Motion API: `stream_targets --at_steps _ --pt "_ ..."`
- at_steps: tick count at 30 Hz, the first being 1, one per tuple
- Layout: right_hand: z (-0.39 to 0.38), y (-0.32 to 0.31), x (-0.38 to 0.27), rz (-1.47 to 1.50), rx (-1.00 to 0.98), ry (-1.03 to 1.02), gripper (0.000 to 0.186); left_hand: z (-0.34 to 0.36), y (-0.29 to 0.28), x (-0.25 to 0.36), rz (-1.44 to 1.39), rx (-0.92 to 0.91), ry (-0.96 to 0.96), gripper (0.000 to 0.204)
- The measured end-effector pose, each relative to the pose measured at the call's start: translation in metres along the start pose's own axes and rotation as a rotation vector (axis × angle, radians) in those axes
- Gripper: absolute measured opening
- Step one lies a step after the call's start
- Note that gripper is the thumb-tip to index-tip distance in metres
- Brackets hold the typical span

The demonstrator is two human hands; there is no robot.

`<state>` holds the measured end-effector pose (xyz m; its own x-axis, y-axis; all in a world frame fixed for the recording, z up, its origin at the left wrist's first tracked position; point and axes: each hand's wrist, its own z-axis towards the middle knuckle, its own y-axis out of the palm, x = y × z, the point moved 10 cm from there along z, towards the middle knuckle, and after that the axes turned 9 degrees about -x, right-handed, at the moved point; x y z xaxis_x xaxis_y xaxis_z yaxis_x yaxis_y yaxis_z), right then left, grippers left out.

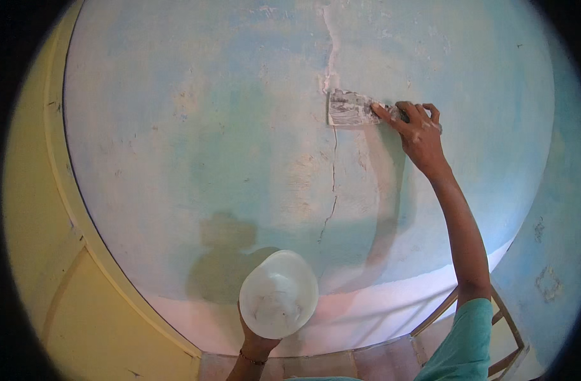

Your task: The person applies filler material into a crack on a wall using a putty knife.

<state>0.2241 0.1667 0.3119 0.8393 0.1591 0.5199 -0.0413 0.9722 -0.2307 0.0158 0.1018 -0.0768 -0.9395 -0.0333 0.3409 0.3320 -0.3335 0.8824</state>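
My right hand [421, 130] grips a putty knife [354, 108] whose wide blade, smeared with white filler, lies against the blue wall [239, 146]. The blade's left edge is over a crack [334, 159] that runs down the wall. Above the blade, a strip of pale filler [332, 44] covers the line of the crack; below it the crack shows dark and bare. Low in front of the wall, my left hand [257, 336] holds a white plastic bowl [279, 293] from beneath. Whitish residue shows inside the bowl. Most of the left hand's fingers are hidden behind it.
A yellow door or panel [55, 254] with a frame stands at the left. At lower right is a wooden frame [506, 324], perhaps a chair, near the wall. Floor tiles [328, 365] show along the bottom, under a pale pink band [354, 317] of wall.
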Motion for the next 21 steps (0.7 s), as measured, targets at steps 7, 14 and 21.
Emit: stream_targets --at_steps 7,14,21 --pt "0.001 0.002 0.003 -0.049 0.084 -0.087 0.059 0.010 0.000 -0.033 0.017 -0.011 0.067 0.054" --pt "0.005 0.014 0.011 -0.052 -0.015 -0.088 0.058 0.019 -0.001 -0.044 0.033 0.018 0.123 0.052" --pt "0.009 0.014 0.005 -0.089 -0.016 -0.118 0.057 0.026 0.003 -0.057 -0.034 0.032 0.101 0.053"
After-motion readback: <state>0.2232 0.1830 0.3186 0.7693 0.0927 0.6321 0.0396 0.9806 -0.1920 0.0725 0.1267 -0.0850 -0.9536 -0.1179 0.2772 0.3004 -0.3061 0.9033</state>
